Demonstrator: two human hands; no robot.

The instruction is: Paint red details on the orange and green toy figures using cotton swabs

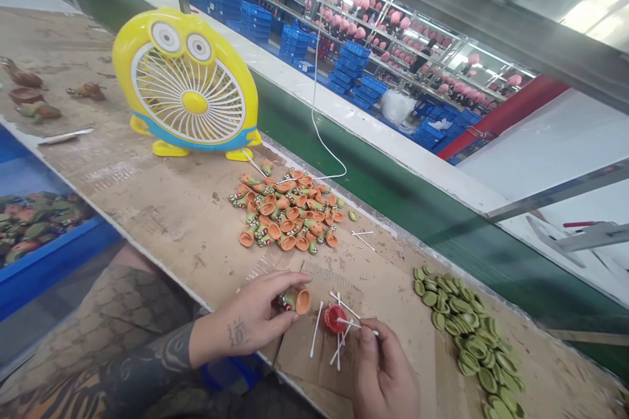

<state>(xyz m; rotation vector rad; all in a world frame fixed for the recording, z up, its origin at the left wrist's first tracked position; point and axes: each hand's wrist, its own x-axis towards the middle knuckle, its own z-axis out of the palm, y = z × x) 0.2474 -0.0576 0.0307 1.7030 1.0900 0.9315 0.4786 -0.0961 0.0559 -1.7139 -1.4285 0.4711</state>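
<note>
My left hand (255,314) is closed around a small green and orange figurine (303,302), its round orange opening facing right. Between thumb and fingertips my right hand (386,366) pinches a cotton swab (358,325); the swab's tip is at the mouth of a small pot of red paint (335,319). Several loose cotton swabs (316,330) lie around the pot on the cardboard. Beyond my hands sits a heap of similar orange and green figurines (289,209). To the right is a pile of green oval pieces (466,321).
A yellow cartoon-faced fan (194,102) stands at the far left of the cardboard-covered table (162,216), its white cable trailing behind the heap. A blue crate (59,252) of pieces is at lower left. A green conveyor belt (393,196) runs along the table's far side.
</note>
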